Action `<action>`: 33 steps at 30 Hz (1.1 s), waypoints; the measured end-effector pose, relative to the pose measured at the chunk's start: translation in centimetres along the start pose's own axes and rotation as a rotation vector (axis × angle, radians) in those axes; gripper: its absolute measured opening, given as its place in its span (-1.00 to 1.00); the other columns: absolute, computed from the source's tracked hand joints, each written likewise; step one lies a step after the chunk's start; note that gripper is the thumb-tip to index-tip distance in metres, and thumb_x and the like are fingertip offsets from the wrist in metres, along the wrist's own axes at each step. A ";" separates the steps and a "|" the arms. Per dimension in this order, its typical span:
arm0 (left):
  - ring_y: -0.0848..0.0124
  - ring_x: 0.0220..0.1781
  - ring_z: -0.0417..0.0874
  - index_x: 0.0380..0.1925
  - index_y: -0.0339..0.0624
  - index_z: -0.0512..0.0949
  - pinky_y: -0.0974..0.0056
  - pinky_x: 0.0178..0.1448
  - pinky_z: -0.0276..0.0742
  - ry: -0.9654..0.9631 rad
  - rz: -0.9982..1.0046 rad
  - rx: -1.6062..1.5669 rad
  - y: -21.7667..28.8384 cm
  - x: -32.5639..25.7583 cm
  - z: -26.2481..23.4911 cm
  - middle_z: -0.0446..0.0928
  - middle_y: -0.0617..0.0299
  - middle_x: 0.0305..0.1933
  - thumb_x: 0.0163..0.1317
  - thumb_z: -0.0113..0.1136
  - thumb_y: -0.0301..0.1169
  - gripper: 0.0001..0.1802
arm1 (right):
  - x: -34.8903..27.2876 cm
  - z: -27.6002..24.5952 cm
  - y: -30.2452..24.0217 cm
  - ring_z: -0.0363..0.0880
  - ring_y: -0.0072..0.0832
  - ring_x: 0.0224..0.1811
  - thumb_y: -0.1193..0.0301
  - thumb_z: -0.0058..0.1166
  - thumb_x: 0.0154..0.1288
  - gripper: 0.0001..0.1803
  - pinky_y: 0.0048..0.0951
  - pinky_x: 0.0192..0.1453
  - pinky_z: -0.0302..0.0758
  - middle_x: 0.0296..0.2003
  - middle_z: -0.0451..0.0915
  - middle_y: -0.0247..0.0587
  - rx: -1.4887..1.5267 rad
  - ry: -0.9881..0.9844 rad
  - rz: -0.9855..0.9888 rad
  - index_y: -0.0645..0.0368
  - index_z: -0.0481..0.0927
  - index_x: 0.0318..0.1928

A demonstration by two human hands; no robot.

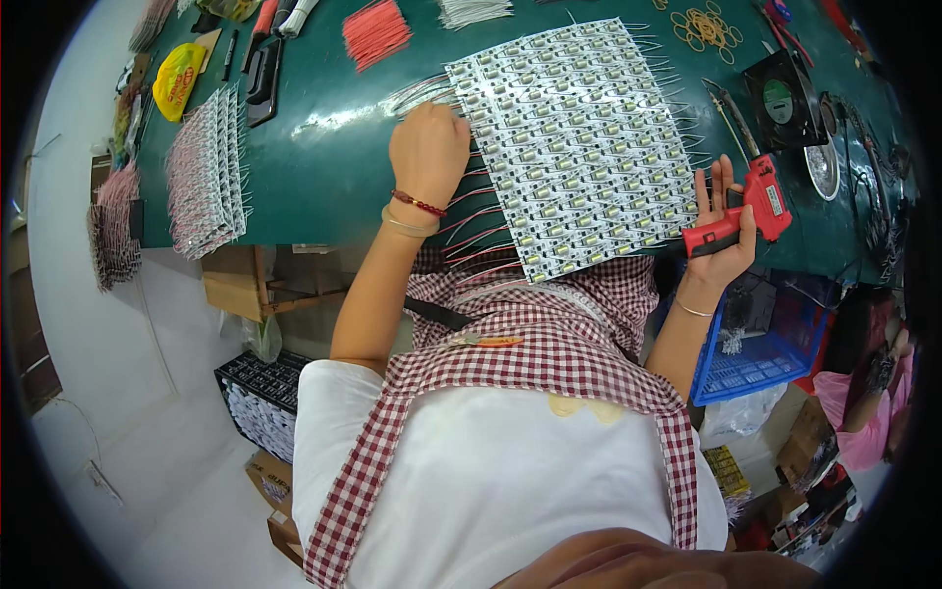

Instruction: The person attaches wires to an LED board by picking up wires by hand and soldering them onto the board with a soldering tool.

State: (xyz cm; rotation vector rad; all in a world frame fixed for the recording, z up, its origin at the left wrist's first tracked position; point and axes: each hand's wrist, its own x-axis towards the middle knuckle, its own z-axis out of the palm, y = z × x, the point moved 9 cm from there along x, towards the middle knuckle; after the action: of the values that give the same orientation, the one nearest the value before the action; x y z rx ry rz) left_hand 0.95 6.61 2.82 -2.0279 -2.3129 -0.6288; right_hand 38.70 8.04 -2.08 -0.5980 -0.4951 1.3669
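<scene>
A large white panel of circuit boards (pixel 579 147) lies on the green table, its front edge reaching over my lap. Rows of small components cover it, and thin wires stick out along both sides. At its upper left edge my left hand (pixel 430 147) is closed, back upward, beside a bunch of pale wires (pixel 417 93); its fingertips are hidden, so what they hold cannot be made out. Near the panel's right edge my right hand (pixel 724 236) holds a red soldering gun (pixel 763 201) by its handle, with some fingers stretched out. Its metal tip points up and away.
Stacked wired boards (pixel 206 172) stand on the left, near a yellow packet (pixel 180 80). Red wires (pixel 376 34) and rubber bands (pixel 706 31) lie at the back. A black stand (pixel 782 98) is at right. Below the table is a blue crate (pixel 760 344). Another person sits far right.
</scene>
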 end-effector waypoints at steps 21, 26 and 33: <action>0.14 -0.38 0.53 -0.53 -0.23 0.52 0.14 -0.29 0.41 -0.022 0.007 -0.130 0.8 -2.6 -1.2 0.52 0.13 -0.46 0.03 0.26 -0.38 -0.84 | 0.0 0.0 0.0 0.17 0.01 0.35 0.32 -0.07 0.32 -0.70 0.12 0.46 -0.04 0.20 0.27 0.33 -0.007 0.008 -0.001 0.29 0.46 -0.07; 0.17 -0.36 0.53 -0.51 -0.18 0.53 0.16 -0.27 0.41 0.078 0.131 -0.027 4.6 -1.3 -3.6 0.49 0.17 -0.47 0.01 0.28 -0.37 -0.85 | 0.0 0.2 0.1 0.16 0.00 0.35 0.32 -0.07 0.32 -0.70 0.12 0.46 -0.03 0.21 0.27 0.33 -0.014 0.000 0.001 0.29 0.46 -0.07; 0.16 -0.31 0.50 -0.56 -0.21 0.53 0.16 -0.23 0.41 -0.167 0.304 -0.137 7.9 -0.9 1.4 0.47 0.16 -0.49 0.05 0.24 -0.39 -0.86 | 0.1 0.2 0.4 0.18 0.00 0.34 0.34 -0.05 0.31 -0.72 0.11 0.47 -0.03 0.19 0.29 0.33 0.015 0.022 0.003 0.29 0.46 -0.09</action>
State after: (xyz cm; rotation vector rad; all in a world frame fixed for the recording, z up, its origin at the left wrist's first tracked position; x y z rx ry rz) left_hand 9.01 6.83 3.63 -2.5160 -2.0211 -0.6365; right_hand 38.33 8.16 -2.19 -0.6014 -0.4658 1.3648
